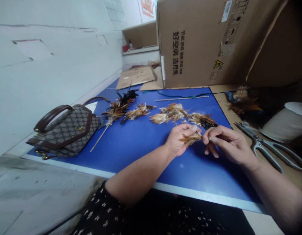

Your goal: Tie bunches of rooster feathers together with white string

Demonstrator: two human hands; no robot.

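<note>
Presently, the left hand (177, 140) pinches a tuft of brown feathers (190, 140) between thumb and fingers, above the blue tabletop (131, 148). Of the right hand (228, 147), close beside it, thumb and forefinger nearly meet; whether they pinch something thin, I cannot tell. The tuft should be very light, soft and easily bent, so a gentle grip at the quill ends seems the best.

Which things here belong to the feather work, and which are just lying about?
Part of the job, it seems: held feathers in the left hand; feather piles; feathered stick; perhaps scissors.

Apparently just lying about: handbag; large cardboard box; flattened cardboard.
</note>
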